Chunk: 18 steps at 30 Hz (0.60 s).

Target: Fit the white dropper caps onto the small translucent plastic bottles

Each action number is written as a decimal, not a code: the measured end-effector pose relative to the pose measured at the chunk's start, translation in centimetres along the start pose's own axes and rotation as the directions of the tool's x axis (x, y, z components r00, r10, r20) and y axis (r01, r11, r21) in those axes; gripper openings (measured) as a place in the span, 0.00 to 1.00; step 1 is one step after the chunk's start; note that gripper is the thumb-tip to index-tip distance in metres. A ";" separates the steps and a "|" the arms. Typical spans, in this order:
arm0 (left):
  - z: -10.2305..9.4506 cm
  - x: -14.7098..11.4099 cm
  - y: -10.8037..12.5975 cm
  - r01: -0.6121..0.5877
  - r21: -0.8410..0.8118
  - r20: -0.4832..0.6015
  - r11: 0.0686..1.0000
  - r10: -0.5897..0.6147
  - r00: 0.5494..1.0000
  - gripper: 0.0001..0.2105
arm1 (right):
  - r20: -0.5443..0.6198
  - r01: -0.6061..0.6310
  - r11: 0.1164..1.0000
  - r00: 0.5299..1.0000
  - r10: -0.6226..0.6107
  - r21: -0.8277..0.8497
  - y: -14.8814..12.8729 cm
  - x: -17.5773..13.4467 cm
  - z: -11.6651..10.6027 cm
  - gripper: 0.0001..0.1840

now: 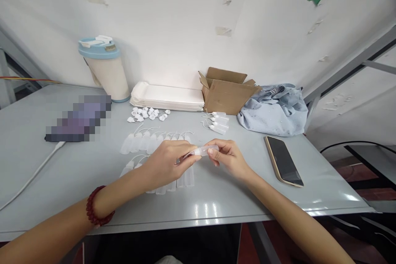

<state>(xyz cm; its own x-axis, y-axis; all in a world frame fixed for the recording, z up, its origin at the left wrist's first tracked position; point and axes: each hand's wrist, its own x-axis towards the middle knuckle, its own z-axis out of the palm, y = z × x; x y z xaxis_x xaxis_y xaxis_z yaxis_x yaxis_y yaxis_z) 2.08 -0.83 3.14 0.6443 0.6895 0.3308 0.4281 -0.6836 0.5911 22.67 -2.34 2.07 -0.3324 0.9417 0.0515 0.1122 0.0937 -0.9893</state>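
Between my two hands is a small translucent plastic bottle [204, 150] with a white neck piece, held sideways above the table. My left hand [168, 163], with a red bead bracelet at its wrist, pinches the white neck end. The fingers of my right hand [227, 156] close on the bottle's body. Under and behind my left hand lie rows of similar bottles [140, 142] with thin white curved tubes; the nearer row is partly hidden by that hand. Behind my right hand, several more tubed bottles [219, 123] form a small group.
Loose white caps [148, 113] lie before a stack of white packets [173, 95]. Along the wall stand a blue-lidded tumbler [109, 70], an open cardboard box [227, 95] and a bundle of light blue cloth [275, 109]. A phone [284, 161] lies right; a blurred-out device [82, 119] with a cable lies left.
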 end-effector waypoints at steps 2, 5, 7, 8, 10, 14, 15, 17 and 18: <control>0.2 -0.1 -0.1 -0.029 0.041 -0.012 0.999 0.029 1.000 0.15 | -0.005 -0.019 1.000 1.000 0.019 -0.014 -0.1 0.0 0.0 0.17; 0.3 0.0 0.0 -0.013 0.031 -0.017 0.999 0.013 1.000 0.14 | -0.008 -0.045 0.999 0.999 0.045 -0.015 -0.2 0.0 0.1 0.18; 0.1 0.1 0.3 0.085 -0.044 0.012 0.995 -0.084 0.996 0.13 | -0.008 -0.041 0.999 0.999 0.041 0.005 -0.2 0.0 0.2 0.18; -0.1 0.1 0.4 0.156 -0.104 0.046 0.982 -0.152 0.987 0.12 | -0.005 -0.035 0.999 0.999 0.035 0.018 -0.2 0.0 0.3 0.17; -0.5 0.3 0.5 0.298 -0.244 0.145 0.923 -0.269 0.952 0.13 | 0.003 -0.027 0.999 1.000 0.026 0.042 -0.2 0.1 0.3 0.17; -1.1 0.6 0.3 0.444 -0.411 0.309 0.796 -0.337 0.889 0.15 | 0.007 -0.011 0.998 1.000 0.010 0.058 0.1 0.2 0.3 0.15; -1.1 0.6 0.3 0.456 -0.430 0.328 0.779 -0.336 0.883 0.15 | 0.004 -0.001 0.999 1.000 0.001 0.053 0.2 0.2 0.3 0.15; -1.0 0.7 0.1 0.477 -0.475 0.357 0.739 -0.334 0.872 0.16 | -0.005 0.017 1.000 1.000 -0.017 0.024 0.2 0.2 0.3 0.14; -1.0 0.7 0.1 0.491 -0.503 0.369 0.711 -0.338 0.866 0.15 | -0.014 0.031 1.000 0.999 -0.031 -0.003 0.2 0.1 0.3 0.14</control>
<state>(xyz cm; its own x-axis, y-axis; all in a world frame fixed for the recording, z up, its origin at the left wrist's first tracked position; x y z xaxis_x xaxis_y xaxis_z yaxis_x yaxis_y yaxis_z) 1.99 -0.18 4.15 0.6470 0.7399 -0.1842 0.3021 -0.0269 0.9529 22.36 -2.29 1.88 -0.3228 0.9427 0.0843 0.1044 0.1240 -0.9868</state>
